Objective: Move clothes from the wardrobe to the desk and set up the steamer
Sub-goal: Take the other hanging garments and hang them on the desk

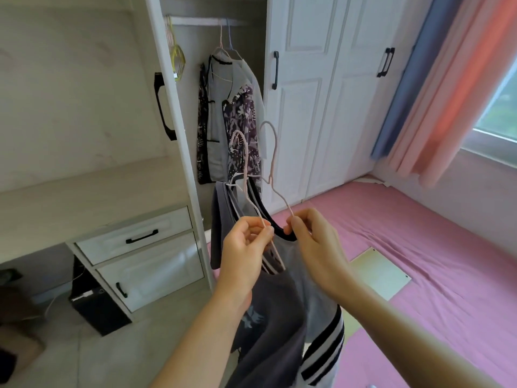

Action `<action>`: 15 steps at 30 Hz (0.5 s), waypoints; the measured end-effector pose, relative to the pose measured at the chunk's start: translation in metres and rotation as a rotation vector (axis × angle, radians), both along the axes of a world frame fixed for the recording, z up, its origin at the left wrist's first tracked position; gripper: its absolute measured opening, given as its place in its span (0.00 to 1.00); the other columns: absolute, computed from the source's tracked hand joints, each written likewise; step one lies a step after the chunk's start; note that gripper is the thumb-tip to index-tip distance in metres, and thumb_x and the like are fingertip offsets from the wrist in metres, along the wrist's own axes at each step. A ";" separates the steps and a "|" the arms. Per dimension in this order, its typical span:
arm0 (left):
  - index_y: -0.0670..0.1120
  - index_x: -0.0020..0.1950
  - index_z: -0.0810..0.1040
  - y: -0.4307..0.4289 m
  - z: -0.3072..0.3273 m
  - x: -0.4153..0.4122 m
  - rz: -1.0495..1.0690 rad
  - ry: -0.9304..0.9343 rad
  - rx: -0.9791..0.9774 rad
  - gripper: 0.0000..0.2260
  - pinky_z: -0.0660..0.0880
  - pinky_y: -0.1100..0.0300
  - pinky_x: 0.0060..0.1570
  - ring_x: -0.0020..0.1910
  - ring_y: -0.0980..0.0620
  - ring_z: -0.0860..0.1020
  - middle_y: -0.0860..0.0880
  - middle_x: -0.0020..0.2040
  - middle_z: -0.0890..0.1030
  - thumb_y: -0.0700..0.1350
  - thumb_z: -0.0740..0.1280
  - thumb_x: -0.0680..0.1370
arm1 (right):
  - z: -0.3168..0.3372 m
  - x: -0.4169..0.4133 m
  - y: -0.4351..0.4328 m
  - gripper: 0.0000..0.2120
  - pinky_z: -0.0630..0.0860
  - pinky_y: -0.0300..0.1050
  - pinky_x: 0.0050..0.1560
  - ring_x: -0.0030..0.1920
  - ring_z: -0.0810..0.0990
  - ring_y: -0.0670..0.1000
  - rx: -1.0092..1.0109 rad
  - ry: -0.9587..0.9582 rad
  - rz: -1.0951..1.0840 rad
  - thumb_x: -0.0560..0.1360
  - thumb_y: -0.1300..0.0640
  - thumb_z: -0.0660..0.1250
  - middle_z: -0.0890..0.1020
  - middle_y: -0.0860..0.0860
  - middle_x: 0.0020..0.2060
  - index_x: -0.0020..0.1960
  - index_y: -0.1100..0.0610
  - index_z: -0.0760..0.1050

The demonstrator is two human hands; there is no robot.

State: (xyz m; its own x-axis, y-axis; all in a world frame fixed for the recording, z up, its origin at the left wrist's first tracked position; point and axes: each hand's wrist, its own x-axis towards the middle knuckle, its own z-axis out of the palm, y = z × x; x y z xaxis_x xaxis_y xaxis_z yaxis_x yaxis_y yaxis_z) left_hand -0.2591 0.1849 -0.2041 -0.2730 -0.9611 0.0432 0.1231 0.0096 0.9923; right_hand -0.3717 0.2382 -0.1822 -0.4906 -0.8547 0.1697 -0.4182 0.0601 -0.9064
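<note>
I hold two shirts on pale pink wire hangers in front of the open wardrobe (212, 37). My left hand (246, 247) pinches the left hanger (242, 152), which carries a dark grey shirt (268, 317). My right hand (313, 236) pinches the right hanger (272, 152), which carries a light grey shirt with a black collar and striped cuff (319, 303). A grey top and a purple patterned garment (242, 127) still hang on the rail. The pale wooden desk (84, 197) is at the left. No steamer is visible.
Desk drawers (134, 236) and a cabinet door sit under the desk, with a black computer tower (95, 306) beside them. A bed with a pink sheet (419, 247) fills the right. Pink and blue curtains (436, 88) hang by the window. Yellow empty hangers (177, 57) hang on the rail.
</note>
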 end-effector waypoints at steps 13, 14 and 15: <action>0.50 0.42 0.78 0.088 0.005 -0.004 0.257 -0.085 0.053 0.03 0.71 0.62 0.45 0.36 0.62 0.72 0.49 0.51 0.71 0.45 0.70 0.75 | -0.004 -0.003 0.074 0.04 0.74 0.37 0.39 0.39 0.77 0.44 -0.006 0.041 0.230 0.75 0.59 0.65 0.80 0.46 0.38 0.42 0.52 0.74; 0.51 0.41 0.79 0.094 0.005 -0.002 0.275 -0.071 0.068 0.03 0.72 0.60 0.47 0.38 0.59 0.73 0.49 0.52 0.71 0.45 0.70 0.74 | -0.005 -0.002 0.079 0.03 0.72 0.34 0.38 0.39 0.76 0.43 0.011 0.059 0.255 0.75 0.58 0.66 0.79 0.46 0.39 0.43 0.52 0.73; 0.52 0.40 0.79 0.099 0.005 0.000 0.289 -0.057 0.077 0.04 0.73 0.58 0.49 0.40 0.56 0.74 0.49 0.53 0.72 0.46 0.71 0.74 | -0.007 0.000 0.084 0.03 0.71 0.33 0.37 0.39 0.76 0.43 0.025 0.071 0.276 0.75 0.57 0.66 0.79 0.46 0.39 0.44 0.51 0.73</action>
